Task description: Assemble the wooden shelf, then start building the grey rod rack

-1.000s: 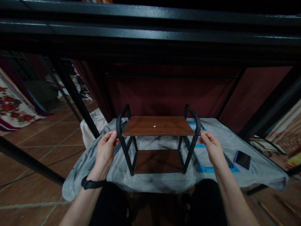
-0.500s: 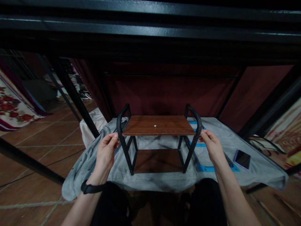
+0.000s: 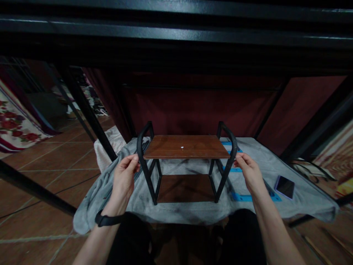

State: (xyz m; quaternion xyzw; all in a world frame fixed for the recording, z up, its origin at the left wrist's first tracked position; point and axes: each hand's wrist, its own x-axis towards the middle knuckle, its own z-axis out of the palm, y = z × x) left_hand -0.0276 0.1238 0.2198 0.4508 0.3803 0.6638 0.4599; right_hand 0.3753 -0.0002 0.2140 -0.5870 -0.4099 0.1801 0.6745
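The small rack (image 3: 165, 146) stood near the front edge of the grey blanket (image 3: 187, 216). Left hand (image 3: 124, 173) and right hand (image 3: 248, 171) reached its curved tubes (image 3: 233, 141), grasp unclear; it seemed stiff, rather light, best held there.

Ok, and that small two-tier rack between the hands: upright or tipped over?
Upright. The rack stands on the gray cloth, its upper shelf looking level above the lower shelf.

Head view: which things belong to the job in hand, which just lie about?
Likely in the job:
small shelf
left hand and right hand, one at each side
grey cloth beneath it

Likely just lying about:
phone
blue strips
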